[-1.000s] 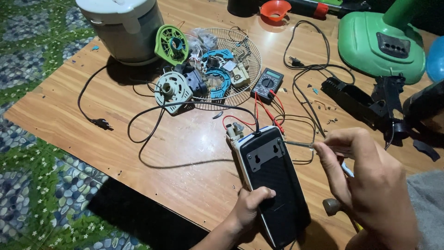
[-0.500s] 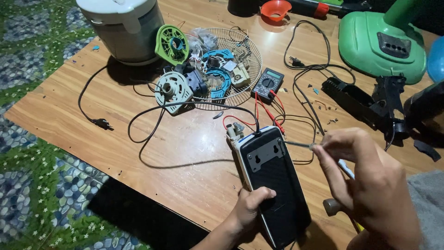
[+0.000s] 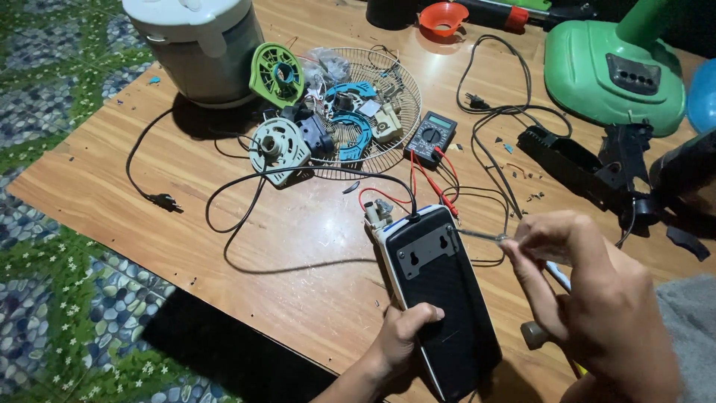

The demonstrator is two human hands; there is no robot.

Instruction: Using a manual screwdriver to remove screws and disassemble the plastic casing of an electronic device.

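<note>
Gripping: left hand (image 3: 403,339) round glossy black slab (image 3: 440,298), right hand (image 3: 597,298) pinching thin metal screwdriver (image 3: 481,236) (wooden tabletop (image 3: 298,239)).

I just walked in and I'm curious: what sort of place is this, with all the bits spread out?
Probably a home repair corner for small electrical appliances. A multimeter with red leads lies on the wooden board, fan parts fill a wire fan guard, and the left hand steadies an opened black device.

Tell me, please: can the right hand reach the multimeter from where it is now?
Probably yes. The multimeter lies on open table beyond the black device, with only loose wires between. But the right hand is occupied with a thin tool, so it would need to free itself first.
</note>
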